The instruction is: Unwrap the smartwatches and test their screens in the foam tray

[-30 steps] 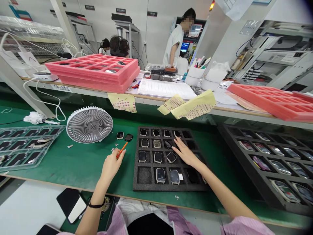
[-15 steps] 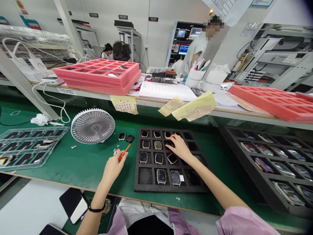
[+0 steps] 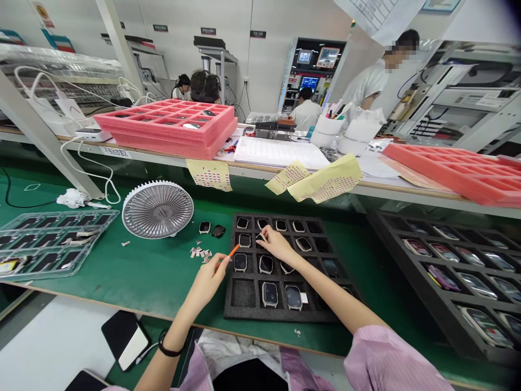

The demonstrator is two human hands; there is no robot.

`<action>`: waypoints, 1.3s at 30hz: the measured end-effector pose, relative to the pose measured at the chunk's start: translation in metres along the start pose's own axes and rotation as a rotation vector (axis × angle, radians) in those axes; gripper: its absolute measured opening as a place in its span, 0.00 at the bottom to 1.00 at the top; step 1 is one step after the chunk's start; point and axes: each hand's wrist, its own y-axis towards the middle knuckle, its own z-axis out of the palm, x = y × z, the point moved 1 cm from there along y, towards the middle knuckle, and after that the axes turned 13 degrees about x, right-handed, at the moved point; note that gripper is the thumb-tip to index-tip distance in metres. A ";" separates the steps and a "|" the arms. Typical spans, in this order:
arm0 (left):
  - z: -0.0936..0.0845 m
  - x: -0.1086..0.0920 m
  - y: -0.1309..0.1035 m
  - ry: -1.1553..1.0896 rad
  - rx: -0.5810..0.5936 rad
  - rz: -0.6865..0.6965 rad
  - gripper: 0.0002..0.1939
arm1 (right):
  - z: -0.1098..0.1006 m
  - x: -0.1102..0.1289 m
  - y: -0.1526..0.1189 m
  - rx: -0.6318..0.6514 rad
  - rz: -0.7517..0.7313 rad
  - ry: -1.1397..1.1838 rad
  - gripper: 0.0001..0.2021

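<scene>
My left hand (image 3: 209, 279) is closed around an orange stick-like tool (image 3: 233, 251), whose tip points up to the right at the edge of a black foam tray (image 3: 288, 314). Square watch faces lie in many of the tray's compartments. My right hand (image 3: 274, 245) reaches over the tray, its fingertips pinching a watch (image 3: 260, 237) in the second row, second column, partly hidden by the fingers. One watch (image 3: 293, 297) in the front row has a small white tab at its side. Two more watches (image 3: 204, 227) lie left of the tray, above small paper scraps (image 3: 200, 253).
A round fan (image 3: 158, 209) and a clear tray of dark parts (image 3: 44, 244) stand to the left. Another black foam tray (image 3: 439, 293) is at the right. Pink foam trays (image 3: 163, 130) and papers lie on the shelf ahead. People are in the background.
My right hand has moved left to the second-column compartment, uncovering watches at the right. My left hand and the orange tool have moved right, to the tray's edge. A background person has moved right.
</scene>
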 end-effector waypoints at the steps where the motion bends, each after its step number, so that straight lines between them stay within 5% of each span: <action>1: 0.005 -0.001 0.001 -0.079 0.033 0.033 0.20 | 0.001 0.004 -0.001 0.018 -0.016 0.068 0.12; 7: 0.031 -0.012 0.011 -0.406 0.196 0.053 0.24 | 0.009 0.045 -0.022 0.157 -0.109 0.482 0.14; 12: 0.036 -0.025 0.010 -0.512 0.222 0.023 0.24 | 0.012 0.069 -0.037 0.226 -0.101 1.018 0.15; 17: 0.033 -0.030 0.008 -0.546 0.242 0.025 0.25 | 0.014 0.073 -0.038 0.212 -0.111 1.059 0.15; 25: 0.041 -0.030 0.008 -0.679 0.252 0.079 0.24 | 0.025 0.080 -0.042 0.440 -0.073 1.438 0.17; 31: 0.041 -0.023 0.009 -0.691 0.226 0.099 0.23 | 0.025 0.079 -0.044 0.352 -0.048 1.427 0.14; 35: 0.036 -0.028 0.013 -0.694 0.101 0.096 0.25 | 0.031 0.076 -0.046 0.190 -0.066 1.195 0.11; 39: 0.035 -0.034 0.016 -0.672 0.043 0.088 0.25 | 0.040 0.074 -0.048 0.160 -0.105 0.873 0.15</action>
